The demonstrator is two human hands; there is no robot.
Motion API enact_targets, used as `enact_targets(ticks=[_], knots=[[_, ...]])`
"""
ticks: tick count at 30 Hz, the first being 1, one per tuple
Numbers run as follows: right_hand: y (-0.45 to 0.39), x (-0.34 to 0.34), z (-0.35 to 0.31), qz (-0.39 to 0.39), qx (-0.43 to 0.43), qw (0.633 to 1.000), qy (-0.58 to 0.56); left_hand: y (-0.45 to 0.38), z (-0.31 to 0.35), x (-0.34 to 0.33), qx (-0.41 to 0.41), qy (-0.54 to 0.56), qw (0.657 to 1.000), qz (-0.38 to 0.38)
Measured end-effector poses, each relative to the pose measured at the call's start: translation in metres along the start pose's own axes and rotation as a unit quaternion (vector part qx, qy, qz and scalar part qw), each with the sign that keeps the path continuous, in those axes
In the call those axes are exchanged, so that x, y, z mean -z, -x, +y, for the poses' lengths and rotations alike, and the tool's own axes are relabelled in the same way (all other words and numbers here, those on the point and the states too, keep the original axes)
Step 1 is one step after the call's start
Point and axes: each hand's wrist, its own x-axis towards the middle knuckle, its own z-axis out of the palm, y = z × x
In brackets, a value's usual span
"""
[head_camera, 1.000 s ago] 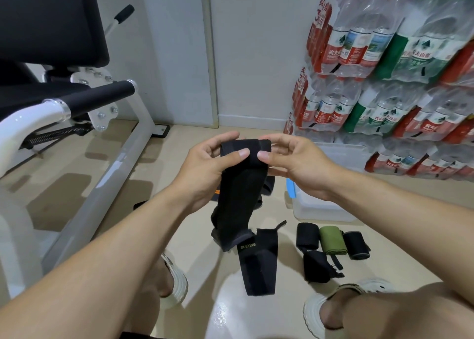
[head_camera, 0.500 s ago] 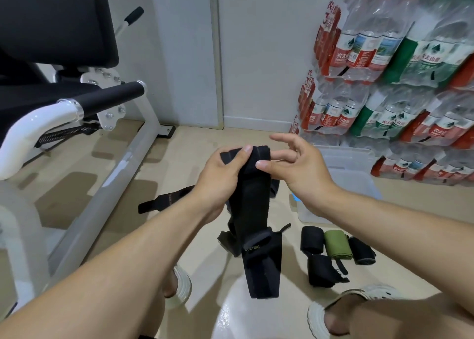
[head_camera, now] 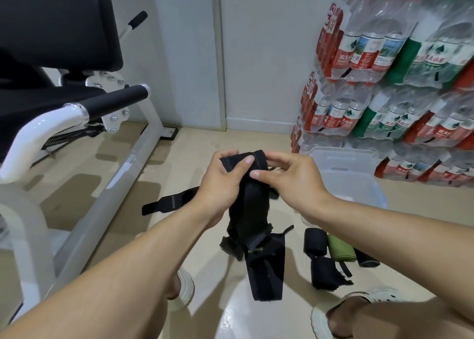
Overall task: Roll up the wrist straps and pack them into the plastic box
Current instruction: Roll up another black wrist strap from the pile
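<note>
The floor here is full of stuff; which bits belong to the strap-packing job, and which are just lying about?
Part of the job:
black strap held by both hands, left and right
rolled straps on the floor
loose strap
plastic box

Just lying about:
water bottle packs
exercise bench

Two hands, the left hand (head_camera: 220,182) and the right hand (head_camera: 289,182), pinch one black wrist strap (head_camera: 250,210). Beside the one clear plastic box (head_camera: 359,182) lie three rolled straps, two black (head_camera: 315,241) and one green (head_camera: 341,247), plus three loose black straps (head_camera: 324,274).
</note>
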Motion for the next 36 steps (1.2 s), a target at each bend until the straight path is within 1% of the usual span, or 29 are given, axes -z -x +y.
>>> enact_targets(ticks=[3,5,7,11,13,16,19,22,24,27,30,32,33,36], knots=[[-0.008,0.009,0.002,-0.019,-0.002,0.999,0.033,-0.001,0.002,0.000,0.007,-0.043,0.999,-0.030],[-0.009,0.014,0.004,-0.033,0.016,0.998,0.056,-0.001,0.005,0.001,0.027,-0.035,0.998,-0.055],[-0.009,0.016,0.005,-0.027,0.039,0.997,0.066,0.000,0.010,0.000,0.047,-0.027,0.996,-0.069],[-0.010,0.013,0.009,0.019,0.096,0.990,0.097,0.001,0.018,-0.004,0.079,0.010,0.995,-0.057],[-0.011,0.011,0.011,0.030,0.135,0.985,0.100,0.002,0.020,-0.006,0.094,0.025,0.993,-0.064],[-0.012,0.011,0.014,0.026,0.183,0.977,0.108,0.004,0.022,-0.007,0.114,0.040,0.989,-0.083],[-0.013,0.013,0.019,0.014,0.203,0.973,0.113,0.003,0.021,-0.005,0.113,0.050,0.990,-0.072],[-0.016,0.014,0.018,-0.009,0.188,0.977,0.096,0.002,0.020,-0.001,0.112,0.054,0.991,-0.049],[-0.018,0.015,0.016,-0.028,0.161,0.984,0.073,0.002,0.021,0.001,0.106,0.053,0.992,-0.042],[-0.018,0.018,0.009,-0.056,0.065,0.996,-0.009,0.001,0.023,0.003,0.092,0.053,0.993,-0.051],[-0.020,0.022,0.007,-0.100,-0.020,0.991,-0.082,0.002,0.025,0.002,0.082,0.045,0.993,-0.072],[-0.021,0.026,0.005,-0.129,-0.039,0.988,-0.080,0.002,0.025,0.002,0.070,0.036,0.993,-0.088],[-0.022,0.028,0.005,-0.142,-0.034,0.987,-0.069,0.002,0.024,0.001,0.064,0.035,0.993,-0.095],[-0.021,0.032,0.008,-0.143,-0.017,0.988,-0.047,0.003,0.022,0.000,0.047,0.024,0.993,-0.106]])
